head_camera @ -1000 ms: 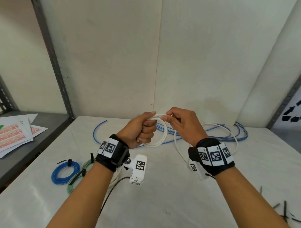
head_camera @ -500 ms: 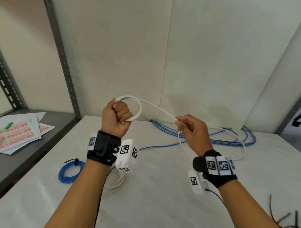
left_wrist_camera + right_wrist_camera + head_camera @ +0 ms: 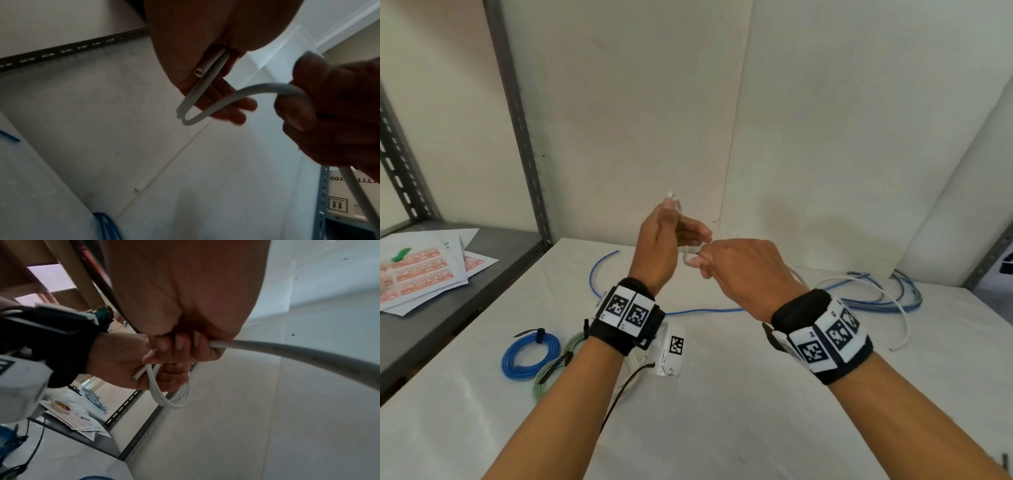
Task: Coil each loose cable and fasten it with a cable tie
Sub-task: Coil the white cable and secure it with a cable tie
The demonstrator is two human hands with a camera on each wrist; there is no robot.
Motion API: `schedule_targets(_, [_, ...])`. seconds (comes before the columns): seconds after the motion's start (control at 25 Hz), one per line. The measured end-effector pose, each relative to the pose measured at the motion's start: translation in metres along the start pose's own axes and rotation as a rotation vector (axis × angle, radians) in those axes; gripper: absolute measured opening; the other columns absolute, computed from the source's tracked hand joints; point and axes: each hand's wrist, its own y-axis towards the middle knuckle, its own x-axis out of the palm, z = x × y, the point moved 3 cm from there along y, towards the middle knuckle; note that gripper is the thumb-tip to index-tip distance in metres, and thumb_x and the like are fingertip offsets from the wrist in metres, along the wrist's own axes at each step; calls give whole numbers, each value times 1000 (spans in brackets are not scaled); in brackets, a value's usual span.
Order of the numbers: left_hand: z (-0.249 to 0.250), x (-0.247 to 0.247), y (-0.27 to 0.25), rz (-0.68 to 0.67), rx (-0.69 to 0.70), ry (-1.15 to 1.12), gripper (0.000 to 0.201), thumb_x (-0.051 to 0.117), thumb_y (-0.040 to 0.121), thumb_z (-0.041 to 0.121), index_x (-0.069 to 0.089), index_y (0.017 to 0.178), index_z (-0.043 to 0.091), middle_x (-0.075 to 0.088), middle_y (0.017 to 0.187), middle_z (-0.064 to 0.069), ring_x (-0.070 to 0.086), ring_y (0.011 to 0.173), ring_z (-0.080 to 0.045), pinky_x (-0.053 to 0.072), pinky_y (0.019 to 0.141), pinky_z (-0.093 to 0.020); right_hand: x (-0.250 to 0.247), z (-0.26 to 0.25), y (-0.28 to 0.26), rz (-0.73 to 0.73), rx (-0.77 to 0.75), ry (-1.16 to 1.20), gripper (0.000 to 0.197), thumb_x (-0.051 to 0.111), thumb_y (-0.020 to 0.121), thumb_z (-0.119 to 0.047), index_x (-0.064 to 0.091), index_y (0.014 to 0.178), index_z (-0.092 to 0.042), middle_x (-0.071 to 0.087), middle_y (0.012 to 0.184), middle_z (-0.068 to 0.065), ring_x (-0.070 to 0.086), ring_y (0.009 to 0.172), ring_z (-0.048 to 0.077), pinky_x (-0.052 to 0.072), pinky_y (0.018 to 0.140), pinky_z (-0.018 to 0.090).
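My left hand (image 3: 678,229) is raised over the table's back middle and holds a small coil of white cable (image 3: 197,100) between thumb and fingers; the cut end (image 3: 198,73) sticks out by the palm. Two loops hang below that hand in the right wrist view (image 3: 170,395). My right hand (image 3: 705,267) is right beside it, fingers curled round the same cable (image 3: 287,350). The rest of the white cable (image 3: 897,308) trails loose on the table to the right. A loose blue cable (image 3: 876,298) lies at the back right.
Tied coils lie at the left front: a blue coil (image 3: 530,353), a green coil (image 3: 548,370) and a white coil (image 3: 635,361) under my left wrist. Black cable ties (image 3: 1005,460) show at the lower right edge. Papers (image 3: 424,270) sit on the grey side shelf.
My left hand has dropped from its raised spot toward the middle. My right hand has moved up to meet it, bringing another turn of white cable to the coil.
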Motion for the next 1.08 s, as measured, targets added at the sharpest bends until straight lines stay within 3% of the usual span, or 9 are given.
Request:
schedule_targets(0.04, [0, 3, -2, -58, 28, 68, 58, 23, 111, 35, 54, 91, -9, 72, 76, -14, 70, 71, -28, 57, 71, -35, -2, 0, 0, -47, 10, 19, 46, 27, 105, -51, 62, 88, -25, 66, 86, -6, 51, 72, 16, 29, 64, 31])
schedule_targets(0.12, [6, 11, -6, -178, 30, 145, 51, 27, 111, 34, 49, 81, -1, 63, 62, -3, 60, 56, -17, 49, 59, -26, -9, 5, 2, 21, 42, 123, 53, 23, 103, -54, 63, 86, -24, 64, 82, -8, 54, 72, 16, 34, 65, 32])
schedule_targets(0.2, [12, 18, -10, -292, -39, 139, 46, 30, 110, 31, 46, 74, 8, 44, 55, 5, 38, 47, -9, 33, 48, -20, -11, 17, 4, 184, 67, 282, 46, 37, 103, -50, 65, 85, -19, 60, 73, -10, 56, 67, 18, 42, 62, 35])
schedule_targets(0.32, [11, 19, -15, -390, -175, 114, 44, 32, 108, 27, 42, 68, 13, 29, 52, 5, 23, 46, -10, 19, 48, -24, -5, 26, 0, 328, 92, 461, 31, 55, 98, -48, 59, 91, -18, 65, 72, -8, 60, 62, 15, 48, 60, 33])
schedule_targets(0.48, [5, 23, -20, -520, -393, -119, 44, 31, 104, 29, 47, 66, 11, 21, 48, 3, 14, 43, -11, 12, 45, -26, 3, 29, -1, 451, 110, 503, 33, 58, 96, -50, 56, 88, -17, 59, 66, -10, 55, 57, 13, 50, 56, 38])
schedule_targets(0.6, [5, 25, -21, -612, -550, -399, 44, 38, 96, 38, 36, 56, 22, 22, 43, 9, 9, 40, -9, 9, 38, -22, 5, 31, 0, 587, 124, 474, 40, 54, 97, -51, 58, 80, -15, 47, 64, -13, 44, 55, 5, 40, 52, 27])
schedule_targets(0.76, [3, 23, -18, -608, -569, -637, 50, 35, 98, 37, 35, 51, 24, 19, 41, 9, 8, 37, -9, 11, 34, -20, 12, 22, 1, 566, 161, 386, 56, 31, 102, -59, 64, 84, -17, 48, 58, -8, 42, 51, 13, 33, 53, 27])
schedule_targets(0.92, [-1, 21, -12, -567, -558, -811, 51, 31, 102, 36, 41, 55, 20, 31, 41, 9, 16, 34, -7, 21, 34, -19, 26, 26, 0, 569, 280, 562, 38, 47, 102, -46, 64, 88, -16, 40, 49, -11, 40, 47, 9, 31, 52, 25])
schedule_targets(1.08, [-1, 25, -13, -563, -574, -823, 50, 32, 101, 41, 35, 55, 21, 17, 46, 7, 12, 35, -8, 17, 34, -20, 30, 28, 4, 578, 352, 670, 40, 51, 99, -49, 62, 78, -17, 43, 50, -10, 39, 50, 10, 33, 51, 24])
